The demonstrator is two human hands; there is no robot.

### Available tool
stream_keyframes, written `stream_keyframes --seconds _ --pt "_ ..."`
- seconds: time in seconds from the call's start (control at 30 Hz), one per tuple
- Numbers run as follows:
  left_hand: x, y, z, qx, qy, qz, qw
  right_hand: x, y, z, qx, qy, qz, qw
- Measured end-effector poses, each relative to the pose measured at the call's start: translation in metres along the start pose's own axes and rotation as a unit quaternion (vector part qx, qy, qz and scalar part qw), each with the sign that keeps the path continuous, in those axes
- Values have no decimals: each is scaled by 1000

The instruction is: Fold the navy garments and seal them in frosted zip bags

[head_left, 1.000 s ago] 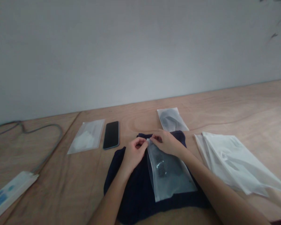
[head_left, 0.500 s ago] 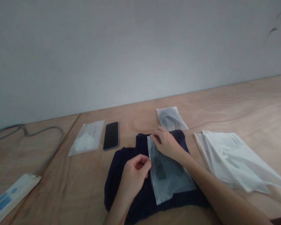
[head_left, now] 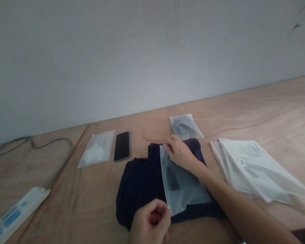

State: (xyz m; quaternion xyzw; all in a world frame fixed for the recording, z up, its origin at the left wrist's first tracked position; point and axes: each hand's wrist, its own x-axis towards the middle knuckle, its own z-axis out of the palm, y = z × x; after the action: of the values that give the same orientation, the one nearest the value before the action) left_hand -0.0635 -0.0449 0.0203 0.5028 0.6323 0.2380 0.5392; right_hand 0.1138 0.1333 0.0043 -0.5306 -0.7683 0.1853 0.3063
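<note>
A frosted zip bag (head_left: 186, 186) with a block of dark print lies on a folded navy cloth (head_left: 139, 184). My left hand (head_left: 152, 220) pinches the zip edge at the bag's near corner, thumb and finger together. At the far end of the same edge, my right hand (head_left: 176, 150) grips the bag with curled fingers, its forearm crossing over the bag's right side. The zip strip runs between the two hands, along the bag's left side.
A black phone (head_left: 122, 146) and a small clear bag (head_left: 98, 149) with white contents lie at the left. Behind the cloth is a small bag (head_left: 185, 126) with something dark inside. Several frosted bags (head_left: 256, 166) overlap at right. A power strip (head_left: 20, 213) with a grey cable is at lower left.
My left hand has slid along the zip edge from its middle to the near corner. My right hand has stayed at the far end. The view has shifted slightly.
</note>
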Motion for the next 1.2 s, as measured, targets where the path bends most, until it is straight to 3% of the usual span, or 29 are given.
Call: stream_keyframes --seconds 0.17,0.33,0.5,0.63,0.77,0.87,1.03,1.1,1.2 --pt "1 7 -12 32 1 16 999 -2 -3 -13 -17 -13 -9 1000" --pt "6 1 -35 141 92 80 982 -54 -21 -35 -39 -33 -46 998" --pt "11 -10 -38 174 67 97 978 -117 -30 -21 -99 -20 -58 993" --pt "14 -11 -36 187 67 105 974 -127 -28 -4 -104 4 -90 990" --pt "13 -12 -38 180 55 107 976 -109 -25 -13 -59 42 -137 988" --pt "10 -15 -39 187 53 120 974 -75 -7 -35 -35 93 -161 982" --pt "6 -23 -41 220 42 194 955 10 67 -68 -68 138 -131 979" --pt "3 -26 -45 233 26 243 941 36 95 -72 -73 131 -116 982" --pt "-3 -30 -53 256 10 320 912 52 124 -65 -77 96 -105 987"
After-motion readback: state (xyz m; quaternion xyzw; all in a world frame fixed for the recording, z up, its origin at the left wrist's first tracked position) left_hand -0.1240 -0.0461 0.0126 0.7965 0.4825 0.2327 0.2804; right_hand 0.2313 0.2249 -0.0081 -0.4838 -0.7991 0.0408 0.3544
